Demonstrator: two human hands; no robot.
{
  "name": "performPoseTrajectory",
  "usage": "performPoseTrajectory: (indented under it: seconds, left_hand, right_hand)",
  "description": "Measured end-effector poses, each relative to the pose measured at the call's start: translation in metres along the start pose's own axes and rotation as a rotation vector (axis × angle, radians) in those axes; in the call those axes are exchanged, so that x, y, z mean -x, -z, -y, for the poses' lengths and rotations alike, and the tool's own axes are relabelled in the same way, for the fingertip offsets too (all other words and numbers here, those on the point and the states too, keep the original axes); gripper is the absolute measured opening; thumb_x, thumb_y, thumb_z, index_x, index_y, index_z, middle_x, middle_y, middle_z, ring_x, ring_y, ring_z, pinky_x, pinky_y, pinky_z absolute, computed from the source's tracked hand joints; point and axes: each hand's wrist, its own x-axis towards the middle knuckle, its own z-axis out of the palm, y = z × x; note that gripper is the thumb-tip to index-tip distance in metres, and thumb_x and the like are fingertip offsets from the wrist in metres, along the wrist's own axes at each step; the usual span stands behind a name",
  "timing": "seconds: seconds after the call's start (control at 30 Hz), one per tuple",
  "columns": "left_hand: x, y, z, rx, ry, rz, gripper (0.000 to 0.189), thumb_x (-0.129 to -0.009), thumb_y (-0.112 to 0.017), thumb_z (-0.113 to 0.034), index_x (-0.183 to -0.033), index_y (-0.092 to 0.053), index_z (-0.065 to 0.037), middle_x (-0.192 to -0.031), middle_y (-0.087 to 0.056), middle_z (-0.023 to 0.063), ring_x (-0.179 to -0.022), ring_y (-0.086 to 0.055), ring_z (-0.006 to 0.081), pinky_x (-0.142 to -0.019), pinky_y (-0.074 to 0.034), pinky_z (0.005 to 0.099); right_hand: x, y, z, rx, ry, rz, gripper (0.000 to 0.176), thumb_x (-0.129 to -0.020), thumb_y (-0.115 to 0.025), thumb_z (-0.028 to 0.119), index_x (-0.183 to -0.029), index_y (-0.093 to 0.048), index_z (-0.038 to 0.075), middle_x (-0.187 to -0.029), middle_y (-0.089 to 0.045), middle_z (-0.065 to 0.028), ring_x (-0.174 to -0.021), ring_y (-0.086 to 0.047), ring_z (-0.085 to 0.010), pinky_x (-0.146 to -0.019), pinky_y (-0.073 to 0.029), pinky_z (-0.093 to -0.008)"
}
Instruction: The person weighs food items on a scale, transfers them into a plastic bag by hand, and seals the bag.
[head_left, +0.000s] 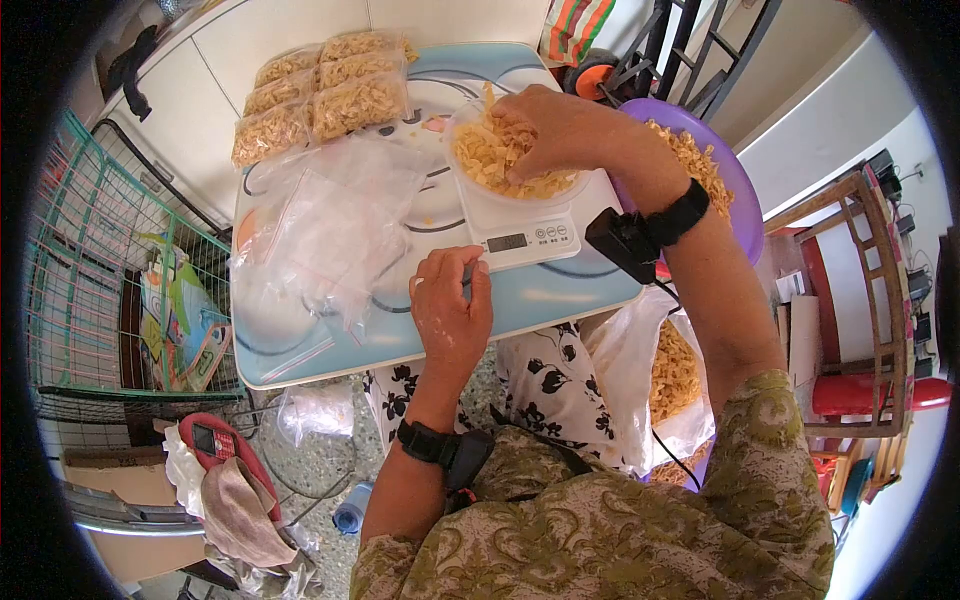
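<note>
My right hand (570,130) is over a clear round bowl (462,180), its fingers and thumb curled around some dried yellow flakes (500,150). More of these flakes fill the bowl, which stands on a white digital kitchen scale (550,240). The scale's small display is lit, but I cannot read the figures. Near the scale's front left corner, my left hand (452,310) rests on the table edge with its fingers curled. Nothing shows in it. Clear plastic zip bags (345,220) lie in a loose pile to its left.
Several filled bags of flakes (360,103) lie in rows at the table's (590,285) back left. A purple basin (745,205) of flakes stands to the right. Beside my lap is a white sack (620,365) holding more. A green wire cage (90,300) is at the left.
</note>
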Motion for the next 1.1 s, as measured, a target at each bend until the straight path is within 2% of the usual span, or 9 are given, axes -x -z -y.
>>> performPoseTrajectory:
  seconds: [0.13, 0.23, 0.3, 0.43, 0.5, 0.63, 0.7, 0.93, 1.1]
  left_hand:
    - [0.000, 0.001, -0.001, -0.010, 0.025, 0.022, 0.015, -0.091, -0.060, -0.014, -0.101, -0.065, -0.005, -0.095, -0.064, 0.0107, -0.091, -0.061, 0.0278, -0.086, -0.043, 0.0399]
    - [0.000, 0.001, -0.002, -0.014, 0.028, 0.020, 0.014, -0.091, -0.060, -0.014, -0.100, -0.065, -0.005, -0.095, -0.064, 0.0105, -0.091, -0.061, 0.0277, -0.086, -0.043, 0.0399]
    - [0.000, 0.000, -0.001, -0.010, 0.023, 0.013, 0.014, -0.091, -0.060, -0.014, -0.100, -0.065, -0.005, -0.095, -0.064, 0.0107, -0.091, -0.061, 0.0278, -0.086, -0.043, 0.0400]
    - [0.001, 0.000, 0.001, -0.015, 0.007, 0.012, 0.013, -0.091, -0.060, -0.013, -0.100, -0.065, -0.004, -0.095, -0.064, 0.0114, -0.090, -0.061, 0.0281, -0.085, -0.044, 0.0400]
    - [0.000, 0.000, 0.000, -0.011, 0.014, 0.015, 0.013, -0.091, -0.060, -0.012, -0.100, -0.065, -0.004, -0.095, -0.063, 0.0117, -0.090, -0.061, 0.0284, -0.085, -0.044, 0.0398]
    - [0.000, 0.000, -0.003, -0.020, 0.006, -0.002, 0.012, -0.091, -0.060, -0.010, -0.100, -0.064, -0.003, -0.094, -0.063, 0.0126, -0.091, -0.061, 0.0295, -0.083, -0.046, 0.0398]
    - [-0.001, -0.001, 0.000, -0.016, -0.011, -0.015, 0.012, -0.091, -0.060, -0.009, -0.100, -0.064, -0.002, -0.093, -0.063, 0.0128, -0.090, -0.061, 0.0297, -0.083, -0.046, 0.0398]
    - [0.000, -0.002, 0.003, 0.004, -0.014, -0.060, 0.014, -0.092, -0.057, -0.007, -0.102, -0.063, -0.001, -0.096, -0.060, 0.0130, -0.091, -0.060, 0.0276, -0.083, -0.048, 0.0372]
    - [0.000, -0.003, 0.002, 0.030, 0.011, -0.064, 0.014, -0.091, -0.055, -0.006, -0.102, -0.063, 0.000, -0.098, -0.061, 0.0139, -0.093, -0.059, 0.0300, -0.083, -0.047, 0.0393]
  right_hand:
    - [0.014, 0.010, -0.004, -0.011, 0.056, -0.052, 0.069, -0.072, -0.077, 0.028, -0.132, -0.053, 0.005, -0.128, -0.055, -0.0170, -0.122, -0.050, -0.0319, -0.105, -0.039, -0.0353]
    - [0.024, 0.012, -0.013, -0.020, 0.195, -0.257, 0.052, -0.074, -0.073, 0.024, -0.122, -0.060, 0.009, -0.116, -0.060, -0.0218, -0.111, -0.059, -0.0367, -0.094, -0.048, -0.0424]
    - [0.030, 0.013, -0.016, -0.006, 0.147, -0.422, 0.035, -0.083, -0.062, 0.014, -0.118, -0.063, 0.009, -0.112, -0.064, -0.0194, -0.105, -0.061, -0.0371, -0.091, -0.049, -0.0429]
    - [0.050, 0.011, -0.018, -0.030, 0.008, -0.632, 0.026, -0.088, -0.055, 0.012, -0.112, -0.065, 0.008, -0.102, -0.068, -0.0173, -0.094, -0.065, -0.0387, -0.085, -0.052, -0.0427]
    - [0.065, -0.001, -0.021, -0.263, -0.098, -0.844, 0.022, -0.090, -0.052, 0.011, -0.105, -0.067, 0.004, -0.090, -0.070, -0.0169, -0.082, -0.068, -0.0363, -0.077, -0.054, -0.0412]
    - [0.094, -0.048, -0.029, -0.440, -0.342, -0.867, 0.021, -0.092, -0.049, 0.008, -0.101, -0.066, 0.001, -0.081, -0.069, -0.0152, -0.075, -0.068, -0.0267, -0.071, -0.054, -0.0368]
    - [0.100, -0.082, -0.037, -0.715, -0.450, -0.837, 0.022, -0.094, -0.045, 0.005, -0.105, -0.064, 0.000, -0.080, -0.067, -0.0121, -0.069, -0.065, -0.0175, -0.066, -0.053, -0.0319]
    - [0.096, -0.154, -0.049, -0.917, -0.565, -0.798, 0.023, -0.096, -0.043, 0.004, -0.113, -0.057, 0.000, -0.084, -0.065, -0.0104, -0.066, -0.062, -0.0153, -0.063, -0.052, -0.0302]
    - [0.093, -0.166, -0.046, -0.770, -0.502, -0.918, 0.021, -0.097, -0.044, 0.004, -0.112, -0.058, 0.001, -0.083, -0.065, -0.0090, -0.067, -0.062, -0.0149, -0.063, -0.051, -0.0301]
